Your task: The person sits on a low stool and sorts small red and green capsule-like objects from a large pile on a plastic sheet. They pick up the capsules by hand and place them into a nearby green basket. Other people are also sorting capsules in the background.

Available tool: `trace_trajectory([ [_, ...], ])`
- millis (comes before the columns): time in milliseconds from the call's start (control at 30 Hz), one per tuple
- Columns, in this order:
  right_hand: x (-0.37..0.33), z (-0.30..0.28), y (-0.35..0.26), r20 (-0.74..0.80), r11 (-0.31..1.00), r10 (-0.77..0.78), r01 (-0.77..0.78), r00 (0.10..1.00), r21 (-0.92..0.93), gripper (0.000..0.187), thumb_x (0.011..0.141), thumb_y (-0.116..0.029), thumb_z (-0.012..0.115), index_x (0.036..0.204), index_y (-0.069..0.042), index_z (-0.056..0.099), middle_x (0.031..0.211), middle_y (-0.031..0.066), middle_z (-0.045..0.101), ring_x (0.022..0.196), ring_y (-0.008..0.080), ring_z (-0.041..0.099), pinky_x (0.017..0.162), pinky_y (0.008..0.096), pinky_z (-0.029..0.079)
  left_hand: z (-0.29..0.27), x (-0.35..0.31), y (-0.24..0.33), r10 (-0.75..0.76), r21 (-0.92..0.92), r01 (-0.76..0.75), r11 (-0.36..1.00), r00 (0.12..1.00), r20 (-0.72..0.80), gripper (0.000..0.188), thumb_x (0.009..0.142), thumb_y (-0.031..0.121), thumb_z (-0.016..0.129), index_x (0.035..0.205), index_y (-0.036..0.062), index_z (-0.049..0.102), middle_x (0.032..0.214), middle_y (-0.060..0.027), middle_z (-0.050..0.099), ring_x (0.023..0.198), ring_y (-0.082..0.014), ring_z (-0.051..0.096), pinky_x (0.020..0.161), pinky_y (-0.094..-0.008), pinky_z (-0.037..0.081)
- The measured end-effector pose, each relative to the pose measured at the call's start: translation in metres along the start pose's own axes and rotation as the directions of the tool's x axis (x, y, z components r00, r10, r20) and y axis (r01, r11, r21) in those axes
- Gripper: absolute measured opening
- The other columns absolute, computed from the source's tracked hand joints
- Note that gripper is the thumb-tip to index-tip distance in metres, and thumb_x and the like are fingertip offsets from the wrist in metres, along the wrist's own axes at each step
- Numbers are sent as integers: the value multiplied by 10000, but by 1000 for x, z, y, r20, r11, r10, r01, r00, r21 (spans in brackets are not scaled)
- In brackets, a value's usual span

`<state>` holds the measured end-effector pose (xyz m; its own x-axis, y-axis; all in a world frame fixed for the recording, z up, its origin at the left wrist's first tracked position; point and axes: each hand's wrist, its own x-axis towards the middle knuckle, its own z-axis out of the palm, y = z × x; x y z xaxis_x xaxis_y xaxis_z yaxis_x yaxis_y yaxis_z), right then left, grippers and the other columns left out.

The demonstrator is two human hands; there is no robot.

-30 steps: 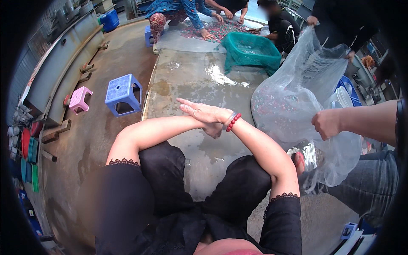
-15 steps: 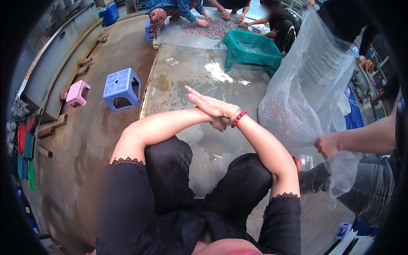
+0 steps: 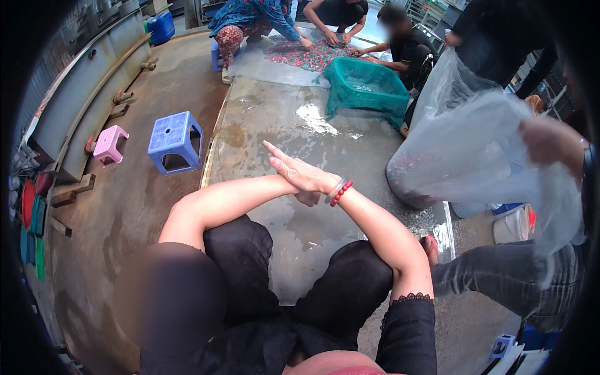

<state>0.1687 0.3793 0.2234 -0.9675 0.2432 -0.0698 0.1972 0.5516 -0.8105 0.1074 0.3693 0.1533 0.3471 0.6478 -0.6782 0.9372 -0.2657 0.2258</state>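
In front of my bent knees my two forearms cross, elbows over my thighs. My right hand (image 3: 295, 173), with red beads and a pale bangle at the wrist, lies across my left wrist. Its fingers stretch out to the upper left and it holds nothing. My left hand (image 3: 308, 199) hangs under the right wrist; only a small part shows, and its fingers are mostly hidden. On the right, a standing person's hands (image 3: 550, 147) hold up a large translucent plastic sheet or bag (image 3: 462, 150) with reddish and green small items inside. The nearer of those hands is blurred.
Beyond, several people crouch around a spread heap of small red and green items (image 3: 306, 55). A green net-draped basket (image 3: 365, 103) stands nearby on the wet floor (image 3: 262, 125). To the left are a blue stool (image 3: 170, 131) and a pink stool (image 3: 111, 140); a white bucket (image 3: 511, 226) stands right.
The person on the right has raised and pulled the plastic sheet sideways to the right, uncovering the white bucket. My hands keep their crossed pose; the view has shifted slightly.
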Motion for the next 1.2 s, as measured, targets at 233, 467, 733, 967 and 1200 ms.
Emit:
trace_trajectory([
  [233,-4,-2,-3,32,994,-91,93,995,-63,600,946,-484,237,1390,-81,243,1256,252,464,1166,412,432,1002,413,330,4,-8,-7,41,-62,-41,997,999,-11,510,913,404,419,1316,92,412,1353,-96,420,1262,-270,356,1029,-421,270],
  [467,4,5,-5,34,997,-81,81,996,6,635,929,-523,241,1412,-113,201,1255,249,467,1166,407,436,993,429,329,4,-34,-18,167,-91,-165,982,986,14,477,916,358,444,1307,87,423,1337,-100,441,1237,-263,398,1016,-412,298],
  [733,-87,-65,-41,87,798,166,-83,982,-597,527,868,-378,521,1302,-97,419,1021,187,608,967,343,566,816,441,455,-35,-165,45,471,-87,-466,880,880,50,325,875,303,518,1056,54,622,870,-167,646,838,-330,614,745,-395,484],
  [967,-178,-52,-73,-147,785,312,-342,939,-517,502,860,-386,534,1239,-61,480,838,211,623,831,375,600,721,456,478,-6,-152,23,193,249,-202,947,979,61,294,873,290,529,1105,129,611,872,-193,627,846,-348,592,742,-422,469],
  [1200,-214,-7,-44,-77,953,280,-287,957,-95,550,846,-420,552,1286,-105,456,969,155,638,885,325,600,773,388,464,-27,-156,44,372,99,-364,926,925,-75,464,858,201,535,1306,132,436,1024,-169,599,897,-344,582,782,-413,466],
])
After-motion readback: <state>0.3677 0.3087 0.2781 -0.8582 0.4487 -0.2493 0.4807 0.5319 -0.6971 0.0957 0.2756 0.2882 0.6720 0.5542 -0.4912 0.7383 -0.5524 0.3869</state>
